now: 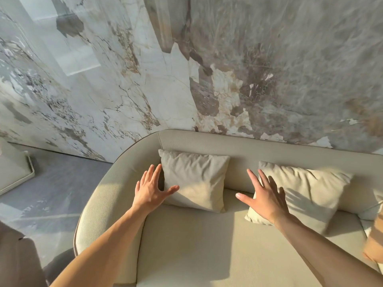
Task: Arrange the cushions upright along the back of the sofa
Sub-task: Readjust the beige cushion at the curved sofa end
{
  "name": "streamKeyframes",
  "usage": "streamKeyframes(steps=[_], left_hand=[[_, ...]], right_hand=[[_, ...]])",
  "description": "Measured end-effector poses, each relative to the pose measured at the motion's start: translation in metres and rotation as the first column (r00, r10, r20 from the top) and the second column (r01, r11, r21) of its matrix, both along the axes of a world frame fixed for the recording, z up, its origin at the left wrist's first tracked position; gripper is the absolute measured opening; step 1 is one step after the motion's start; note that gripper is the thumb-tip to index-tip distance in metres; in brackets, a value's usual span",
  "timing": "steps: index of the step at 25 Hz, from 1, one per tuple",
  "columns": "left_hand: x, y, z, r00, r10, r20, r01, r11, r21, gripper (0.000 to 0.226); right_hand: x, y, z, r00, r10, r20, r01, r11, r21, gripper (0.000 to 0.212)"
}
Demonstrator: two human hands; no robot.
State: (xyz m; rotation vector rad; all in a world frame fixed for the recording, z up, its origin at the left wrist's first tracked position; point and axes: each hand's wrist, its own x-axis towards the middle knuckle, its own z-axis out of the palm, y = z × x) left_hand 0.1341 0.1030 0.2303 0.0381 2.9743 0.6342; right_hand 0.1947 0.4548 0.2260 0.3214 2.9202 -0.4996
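Observation:
A beige sofa (207,245) with a curved backrest stands against a marble wall. A grey-beige cushion (196,179) leans upright against the backrest near the left corner. A larger cream cushion (306,193) leans against the backrest to its right. My left hand (150,188) is open with fingers spread, its thumb touching the left edge of the grey-beige cushion. My right hand (263,198) is open too, lying flat against the left part of the cream cushion. At the far right edge part of an orange cushion (375,245) shows, mostly cut off.
A marble wall (186,69) rises right behind the sofa. Grey floor (51,193) lies to the left, with a pale upholstered piece (12,172) at the far left edge. A brownish object (18,264) sits at the bottom left corner.

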Motion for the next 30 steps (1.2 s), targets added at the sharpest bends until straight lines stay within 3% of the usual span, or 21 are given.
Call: streamKeyframes(steps=[5, 15, 17, 20, 23, 27, 30], left_hand=[[-0.064, -0.04, -0.041, 0.993, -0.019, 0.116, 0.014, 0.999, 0.046, 0.126], [-0.186, -0.06, -0.241, 0.924, -0.015, 0.382, -0.121, 0.936, 0.33, 0.126], [-0.207, -0.055, -0.273, 0.916, -0.023, 0.401, -0.155, 0.901, 0.405, 0.129], [-0.23, -0.047, -0.296, 0.891, 0.02, 0.454, -0.303, 0.772, 0.559, 0.132], [-0.24, -0.046, -0.308, 0.82, -0.015, 0.572, -0.435, 0.635, 0.639, 0.122], [-0.233, -0.045, -0.304, 0.808, -0.061, 0.586, -0.447, 0.583, 0.678, 0.103], [-0.235, -0.045, -0.29, 0.839, -0.045, 0.542, -0.433, 0.547, 0.716, 0.098]], right_hand=[[-0.034, -0.035, -0.042, 0.988, -0.117, 0.1, 0.123, 0.991, -0.058, 0.098], [-0.162, -0.072, -0.23, 0.932, -0.295, 0.209, 0.355, 0.858, -0.371, 0.132], [-0.184, -0.065, -0.263, 0.916, -0.311, 0.254, 0.393, 0.822, -0.411, 0.138], [-0.206, -0.06, -0.296, 0.885, -0.348, 0.31, 0.463, 0.731, -0.5, 0.14], [-0.214, -0.062, -0.31, 0.845, -0.363, 0.394, 0.535, 0.604, -0.59, 0.132], [-0.207, -0.07, -0.303, 0.869, -0.373, 0.324, 0.488, 0.544, -0.683, 0.104], [-0.207, -0.075, -0.29, 0.879, -0.386, 0.279, 0.457, 0.514, -0.726, 0.104]])
